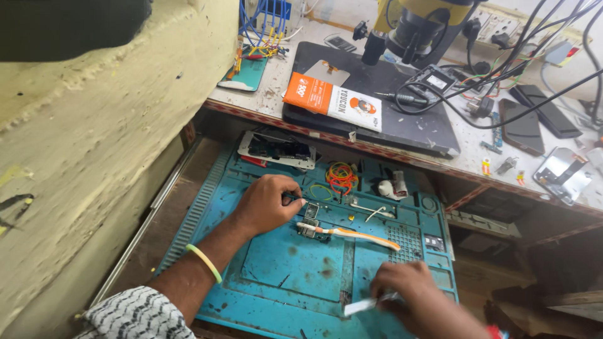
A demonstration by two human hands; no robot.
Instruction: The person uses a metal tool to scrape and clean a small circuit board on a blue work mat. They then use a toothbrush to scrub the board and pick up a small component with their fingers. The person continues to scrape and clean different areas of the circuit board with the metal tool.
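At frame centre, the left hand (pixel 267 202) pinches a small part over the blue mat (pixel 282 263), whose upper trays hold rubber bands (pixel 341 177). Lower right, the right hand (pixel 411 292) pinches a white strip (pixel 361 306). A toothbrush (pixel 352 233) lies between the hands.

1. Flat orange-and-white package (pixel 333 100) is lying on the dark pad at the bench edge.
2. Two dark phone screens (pixel 532 118) are lying face-up at the bench's right.
3. A teal screen panel (pixel 246 74) is resting far left.

A rough yellowish wall (pixel 94 125) flanks a cluttered white workbench (pixel 270 88) in daylight.
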